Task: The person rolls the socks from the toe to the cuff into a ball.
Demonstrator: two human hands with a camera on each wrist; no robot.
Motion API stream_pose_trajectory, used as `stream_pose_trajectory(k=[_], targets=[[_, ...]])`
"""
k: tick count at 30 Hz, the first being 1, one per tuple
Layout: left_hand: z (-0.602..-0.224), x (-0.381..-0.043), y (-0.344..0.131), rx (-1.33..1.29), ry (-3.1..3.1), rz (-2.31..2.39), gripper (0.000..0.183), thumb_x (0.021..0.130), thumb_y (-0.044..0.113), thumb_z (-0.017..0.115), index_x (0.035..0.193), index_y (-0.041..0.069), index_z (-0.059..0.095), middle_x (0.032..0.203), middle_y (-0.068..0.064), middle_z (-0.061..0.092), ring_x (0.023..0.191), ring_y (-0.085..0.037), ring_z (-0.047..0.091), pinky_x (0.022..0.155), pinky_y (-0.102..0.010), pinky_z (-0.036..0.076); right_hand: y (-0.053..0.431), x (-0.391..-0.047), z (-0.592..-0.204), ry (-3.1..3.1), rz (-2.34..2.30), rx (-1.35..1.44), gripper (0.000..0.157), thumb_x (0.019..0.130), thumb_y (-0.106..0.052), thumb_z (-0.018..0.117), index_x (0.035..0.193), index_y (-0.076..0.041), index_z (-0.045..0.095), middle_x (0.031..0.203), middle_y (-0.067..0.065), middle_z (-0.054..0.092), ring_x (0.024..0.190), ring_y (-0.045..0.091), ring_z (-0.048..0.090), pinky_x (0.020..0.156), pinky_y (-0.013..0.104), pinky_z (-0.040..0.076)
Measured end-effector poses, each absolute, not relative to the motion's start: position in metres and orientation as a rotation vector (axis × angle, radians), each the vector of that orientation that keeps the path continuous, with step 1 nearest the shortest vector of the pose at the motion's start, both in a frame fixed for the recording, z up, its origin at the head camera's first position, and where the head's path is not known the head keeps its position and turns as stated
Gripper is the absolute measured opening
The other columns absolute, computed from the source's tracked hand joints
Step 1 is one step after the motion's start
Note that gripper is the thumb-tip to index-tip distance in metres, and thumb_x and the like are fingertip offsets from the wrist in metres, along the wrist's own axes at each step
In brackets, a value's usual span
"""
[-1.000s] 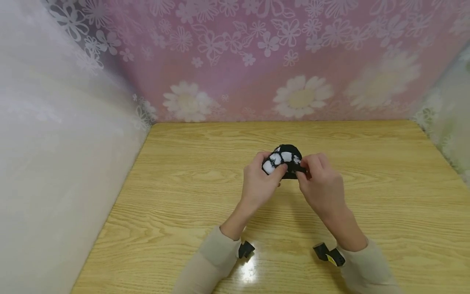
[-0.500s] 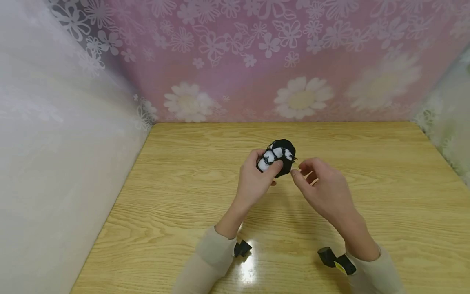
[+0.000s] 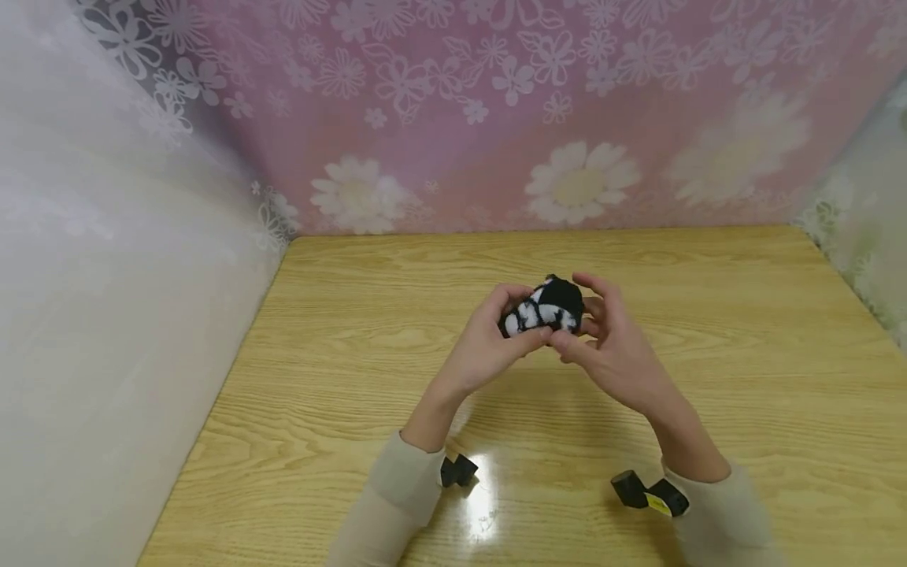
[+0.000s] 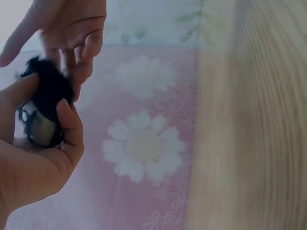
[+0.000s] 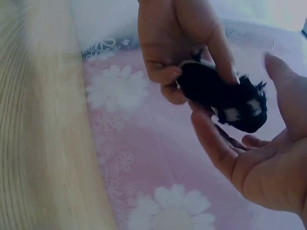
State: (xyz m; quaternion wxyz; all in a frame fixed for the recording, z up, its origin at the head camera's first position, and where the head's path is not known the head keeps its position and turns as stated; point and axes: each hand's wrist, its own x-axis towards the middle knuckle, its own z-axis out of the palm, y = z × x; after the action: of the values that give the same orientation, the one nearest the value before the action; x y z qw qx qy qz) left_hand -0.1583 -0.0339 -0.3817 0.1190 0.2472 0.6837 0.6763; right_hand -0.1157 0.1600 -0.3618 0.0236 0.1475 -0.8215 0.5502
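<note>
A rolled-up black-and-white sock [image 3: 562, 297], with loose dark threads on it, is held up above the wooden table. My left hand [image 3: 476, 350] grips its left end, thumb on the near side and fingers behind. In the left wrist view the sock [image 4: 50, 91] is pinched between that thumb and the fingers. My right hand [image 3: 623, 346] is around the sock's right end with loosely bent, spread fingers. The right wrist view shows the right hand [image 5: 268, 163] with its thumb standing apart from the sock [image 5: 206, 86] and its fingers just below it.
The wood-grain table [image 3: 340, 378] runs back to a pink flowered wall panel [image 3: 460, 173]. A pale panel [image 3: 127, 315] stands along the left side. Black wrist cameras [image 3: 459, 471] sit at both sleeve cuffs.
The right hand let go of the sock's right side and drew back, then came in again with its fingers spread around it. The left hand kept hold and tilted the sock.
</note>
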Motion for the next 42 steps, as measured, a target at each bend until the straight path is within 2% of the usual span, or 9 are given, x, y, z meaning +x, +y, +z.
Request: stream_pose_trajectory(k=[3,7,13,22,30,34,38,40,42], targets=[[-0.380,-0.159,-0.037,0.849,2.110,1.868,0.048,0.090,0.008,0.073,0.134,0.010,0.052,0.128,-0.008,0.057,0.106,-0.017,0.060,0.082,-0.028,0.056,0.166,-0.120,-0.362,-2.500,1.818,0.427,0.049,0.102,-0.015,0.056,0.146,-0.001,0.038,0.123,0.022,0.056,0.093,0.008,0.064,0.073,0.025,0.058],[-0.378,-0.158,-0.040,0.905,2.088,1.854,0.046,0.092,0.010,0.071,0.134,0.011,0.053,0.130,-0.007,0.056,0.107,-0.016,0.060,0.083,-0.029,0.056,0.171,-0.121,-0.365,-2.461,1.727,0.397,0.037,0.101,-0.014,0.059,0.133,0.004,0.054,0.110,0.012,0.062,0.088,0.007,0.064,0.073,0.020,0.056],[-0.378,-0.156,-0.040,0.936,2.081,1.965,0.030,0.099,0.011,0.062,0.128,0.005,0.060,0.121,-0.012,0.061,0.096,-0.015,0.063,0.079,-0.032,0.057,0.167,-0.123,-0.372,-2.325,1.708,0.435,0.030,0.099,-0.006,0.059,0.128,0.005,0.058,0.104,-0.001,0.064,0.086,0.008,0.064,0.071,0.017,0.055],[-0.381,-0.156,-0.035,0.908,2.212,2.003,0.026,0.102,0.017,0.055,0.121,0.003,0.066,0.114,-0.013,0.066,0.089,-0.010,0.063,0.073,-0.025,0.056,0.149,-0.130,-0.390,-2.071,1.366,0.481,0.027,0.094,-0.002,0.065,0.118,0.008,0.066,0.093,0.020,0.070,0.077,-0.003,0.061,0.064,0.009,0.049],[-0.388,-0.156,-0.024,1.064,2.403,2.065,0.017,0.097,0.006,0.061,0.105,-0.003,0.072,0.102,-0.016,0.072,0.090,-0.019,0.066,0.075,-0.025,0.055,0.147,-0.128,-0.391,-2.214,1.490,0.465,0.028,0.095,0.001,0.063,0.122,0.002,0.065,0.100,0.017,0.069,0.080,-0.001,0.062,0.064,0.011,0.050],[-0.388,-0.155,-0.023,0.991,2.329,2.091,0.023,0.097,0.011,0.064,0.116,0.000,0.068,0.108,-0.015,0.069,0.092,-0.020,0.066,0.076,-0.026,0.056,0.147,-0.129,-0.390,-2.081,1.479,0.482,0.021,0.089,0.010,0.066,0.109,0.006,0.069,0.092,0.014,0.071,0.076,0.001,0.064,0.062,0.012,0.051],[-0.385,-0.158,-0.031,0.813,2.164,2.030,0.038,0.096,0.013,0.066,0.132,0.005,0.057,0.117,-0.014,0.064,0.095,-0.016,0.064,0.078,-0.026,0.056,0.148,-0.131,-0.390,-1.939,1.505,0.476,0.016,0.086,0.015,0.066,0.100,0.008,0.070,0.088,-0.002,0.070,0.072,0.002,0.063,0.060,0.012,0.050],[-0.384,-0.160,-0.035,0.768,2.144,1.986,0.039,0.096,0.012,0.066,0.132,0.003,0.057,0.116,-0.016,0.064,0.093,-0.015,0.064,0.079,-0.028,0.056,0.149,-0.132,-0.390,-1.912,1.513,0.471,0.015,0.085,0.016,0.067,0.098,0.009,0.070,0.088,-0.007,0.070,0.071,0.002,0.064,0.060,0.012,0.050],[-0.382,-0.161,-0.037,0.749,2.137,1.982,0.033,0.096,0.010,0.066,0.126,-0.001,0.061,0.113,-0.019,0.065,0.092,-0.017,0.064,0.080,-0.034,0.058,0.150,-0.132,-0.390,-1.927,1.515,0.464,0.014,0.086,0.014,0.067,0.099,0.008,0.071,0.089,-0.004,0.071,0.073,0.002,0.064,0.061,0.012,0.051]])
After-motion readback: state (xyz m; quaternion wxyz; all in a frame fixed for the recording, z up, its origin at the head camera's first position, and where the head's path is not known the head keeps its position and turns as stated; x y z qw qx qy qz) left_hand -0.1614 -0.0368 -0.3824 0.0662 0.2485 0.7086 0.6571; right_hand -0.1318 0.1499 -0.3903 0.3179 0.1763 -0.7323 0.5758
